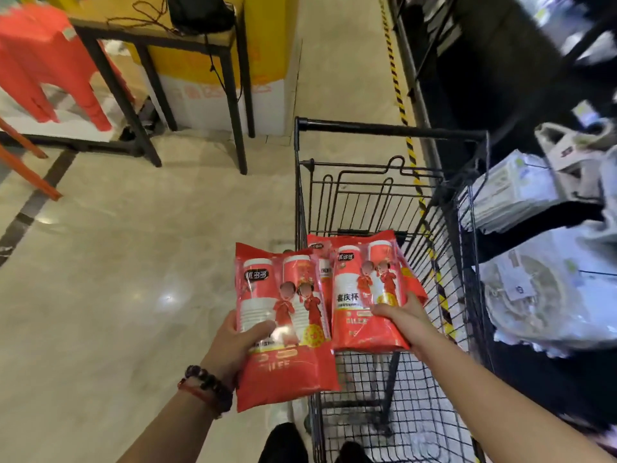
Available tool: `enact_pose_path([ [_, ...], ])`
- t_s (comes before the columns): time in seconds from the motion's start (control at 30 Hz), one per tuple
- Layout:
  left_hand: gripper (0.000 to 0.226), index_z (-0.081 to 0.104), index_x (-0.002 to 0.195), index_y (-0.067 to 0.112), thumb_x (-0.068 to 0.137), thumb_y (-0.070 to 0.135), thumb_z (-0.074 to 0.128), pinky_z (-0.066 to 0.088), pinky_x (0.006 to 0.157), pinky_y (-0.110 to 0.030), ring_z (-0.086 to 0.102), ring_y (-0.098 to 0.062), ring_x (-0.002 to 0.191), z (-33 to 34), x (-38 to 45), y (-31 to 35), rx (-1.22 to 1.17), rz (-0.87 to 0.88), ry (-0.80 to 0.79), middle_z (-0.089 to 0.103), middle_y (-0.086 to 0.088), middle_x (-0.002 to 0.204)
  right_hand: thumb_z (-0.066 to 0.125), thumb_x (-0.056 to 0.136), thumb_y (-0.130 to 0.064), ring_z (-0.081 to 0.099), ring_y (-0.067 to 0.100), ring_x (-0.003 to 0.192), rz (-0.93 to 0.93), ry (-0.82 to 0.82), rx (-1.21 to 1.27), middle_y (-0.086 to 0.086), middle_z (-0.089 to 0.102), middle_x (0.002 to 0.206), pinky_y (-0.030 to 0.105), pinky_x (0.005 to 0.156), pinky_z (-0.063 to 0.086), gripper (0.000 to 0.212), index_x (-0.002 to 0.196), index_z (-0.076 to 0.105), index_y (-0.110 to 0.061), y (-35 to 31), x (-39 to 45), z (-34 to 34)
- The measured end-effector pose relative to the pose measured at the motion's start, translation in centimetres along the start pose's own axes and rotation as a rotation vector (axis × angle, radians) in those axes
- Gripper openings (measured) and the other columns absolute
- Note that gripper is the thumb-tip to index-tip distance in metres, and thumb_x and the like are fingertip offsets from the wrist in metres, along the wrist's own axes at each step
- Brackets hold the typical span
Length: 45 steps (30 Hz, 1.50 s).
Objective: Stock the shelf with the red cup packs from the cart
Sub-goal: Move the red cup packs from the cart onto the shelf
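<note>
My left hand (238,342) grips a red cup pack (283,329) upright, just left of the black wire cart (384,195). My right hand (399,317) holds a second red cup pack (365,295) over the cart's near end. Behind these two, part of another red pack (322,262) shows in the cart. The dark shelf (521,235) stands to the right of the cart, with white and clear packaged goods (547,289) on it. A beaded bracelet sits on my left wrist.
A black-legged table (157,38) with a black bag (198,10) and cable stands at the upper left, in front of a yellow-and-white box. A red plastic stool (43,61) is at far left. Yellow-black tape (399,95) runs along the shelf base. Glossy beige floor lies to the left.
</note>
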<state>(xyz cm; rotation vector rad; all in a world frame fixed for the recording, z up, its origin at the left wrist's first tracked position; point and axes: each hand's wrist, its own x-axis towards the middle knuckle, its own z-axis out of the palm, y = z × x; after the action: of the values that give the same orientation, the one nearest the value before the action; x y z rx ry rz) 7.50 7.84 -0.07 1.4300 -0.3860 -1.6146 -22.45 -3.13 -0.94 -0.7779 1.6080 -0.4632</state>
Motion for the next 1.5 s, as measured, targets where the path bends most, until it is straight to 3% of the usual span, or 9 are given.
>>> enact_pose_path([
  [0.2,0.077,0.06,0.12,0.008,0.052,0.031,0.087,0.056,0.08,-0.061,0.068,-0.049,0.094,3.5,0.3,-1.0,0.058,0.004,-0.15,0.071,-0.024,0.108,0.089,0.044,-0.032,0.07,0.024,0.099,-0.146,0.189,0.039,0.006,0.069,0.114,0.043,0.085,0.058,0.096,0.129,0.046,-0.02,3.7,-7.1,-5.9],
  [0.33,0.085,0.056,0.127,0.008,0.052,0.029,0.091,0.051,0.084,-0.068,0.066,-0.051,0.099,8.0,0.1,-2.8,0.121,-0.034,-0.266,0.067,-0.027,0.117,0.089,0.053,-0.014,0.072,0.012,0.091,-0.233,0.372,0.095,0.001,0.071,0.106,0.024,0.072,0.055,0.079,0.122,0.052,-0.019,7.9,-12.7,-10.0],
  [0.5,0.106,0.057,0.125,0.012,0.032,0.04,0.098,0.058,0.074,-0.052,0.071,-0.042,0.092,14.6,-2.7,-5.2,0.293,0.009,-0.41,0.072,-0.019,0.11,0.086,0.057,0.013,0.066,-0.011,0.07,-0.265,0.57,0.259,-0.007,0.067,0.097,0.007,0.061,0.048,0.068,0.103,0.053,-0.025,14.2,-20.0,-13.9],
  [0.63,0.093,0.057,0.124,0.011,0.04,0.029,0.092,0.059,0.073,-0.046,0.071,-0.039,0.094,18.8,-6.1,-7.8,0.362,0.04,-0.519,0.072,-0.018,0.11,0.087,0.044,-0.011,0.071,0.002,0.077,-0.272,0.659,0.326,0.004,0.073,0.102,0.014,0.062,0.052,0.082,0.12,0.056,-0.012,20.3,-25.3,-16.6],
  [0.73,0.09,0.056,0.126,0.009,0.045,0.027,0.09,0.057,0.082,-0.054,0.068,-0.044,0.099,22.3,-9.9,-11.1,0.402,0.039,-0.603,0.07,-0.022,0.115,0.085,0.045,-0.011,0.072,0.005,0.079,-0.254,0.748,0.394,0.0,0.075,0.1,0.017,0.064,0.053,0.081,0.121,0.056,-0.012,25.6,-30.2,-18.8],
  [0.93,0.058,0.064,0.109,0.012,0.054,0.011,0.085,0.06,0.063,-0.038,0.073,-0.026,0.072,30.1,-19.3,-19.5,0.51,0.0,-0.768,0.075,-0.017,0.098,0.088,0.041,-0.022,0.072,0.009,0.088,-0.223,0.965,0.521,-0.001,0.073,0.108,0.03,0.077,0.058,0.093,0.127,0.052,-0.018,36.0,-41.1,-22.5],
  [1.1,0.067,0.067,0.109,0.013,0.048,0.029,0.091,0.056,0.085,-0.057,0.071,-0.035,0.086,35.1,-26.0,-25.9,0.618,-0.017,-0.895,0.073,-0.021,0.103,0.088,0.04,-0.027,0.07,0.009,0.091,-0.178,1.181,0.614,-0.008,0.071,0.106,0.033,0.079,0.055,0.087,0.118,0.051,-0.032,43.2,-50.0,-23.1],
  [1.33,0.086,0.059,0.122,0.004,0.045,0.027,0.088,0.058,0.06,-0.033,0.072,-0.027,0.076,41.5,-35.3,-32.2,0.784,-0.022,-1.201,0.072,-0.022,0.105,0.084,0.065,0.011,0.069,-0.005,0.073,-0.146,1.456,0.766,-0.009,0.073,0.093,0.014,0.061,0.053,0.06,0.1,0.056,-0.029,50.5,-59.5,-21.5],
  [1.5,0.079,0.059,0.121,0.005,0.05,0.023,0.089,0.06,0.069,-0.039,0.071,-0.035,0.088,45.4,-40.5,-35.9,0.851,-0.065,-1.422,0.071,-0.023,0.109,0.089,0.063,0.003,0.073,0.012,0.091,-0.125,1.608,0.878,-0.003,0.073,0.107,0.037,0.082,0.06,0.066,0.111,0.058,-0.03,53.9,-63.8,-20.5],
])
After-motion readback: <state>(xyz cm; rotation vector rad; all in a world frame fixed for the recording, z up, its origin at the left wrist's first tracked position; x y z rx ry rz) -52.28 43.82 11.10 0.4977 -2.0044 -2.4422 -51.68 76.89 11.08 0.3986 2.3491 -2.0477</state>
